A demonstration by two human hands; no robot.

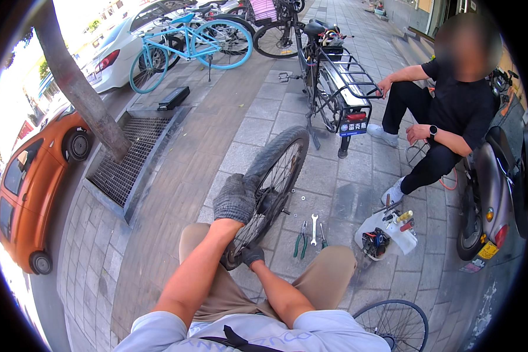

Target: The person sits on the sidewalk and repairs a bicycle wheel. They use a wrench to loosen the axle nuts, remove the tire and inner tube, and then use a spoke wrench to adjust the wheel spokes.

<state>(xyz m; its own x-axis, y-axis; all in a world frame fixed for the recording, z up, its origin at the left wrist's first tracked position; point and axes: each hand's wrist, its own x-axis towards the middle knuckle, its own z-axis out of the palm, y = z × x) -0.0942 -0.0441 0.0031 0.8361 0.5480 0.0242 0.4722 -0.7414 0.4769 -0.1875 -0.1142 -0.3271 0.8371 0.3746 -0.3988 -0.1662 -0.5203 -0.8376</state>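
A bicycle wheel (274,176) with a black knobbly tyre stands tilted between my knees. My left hand (234,198), in a grey knitted glove, is closed round the tyre on its upper left side. Lower down, my right hand (253,256) in a dark glove grips the wheel near its bottom edge; its fingers are partly hidden. Spokes and a thick dark hub (268,200) show inside the rim. On the paving just right of the wheel lie green-handled pliers (301,240), a silver spanner (314,229) and a screwdriver (324,235). Small nuts or washers are scattered nearby.
A cut-open white plastic container (387,233) holds tools. Beyond it a person (460,105) sits, one hand on the rack of a black bicycle (337,82) lacking its rear wheel. Another wheel (393,325) lies lower right. A scooter (490,193) stands right, a tree grate (132,155) left.
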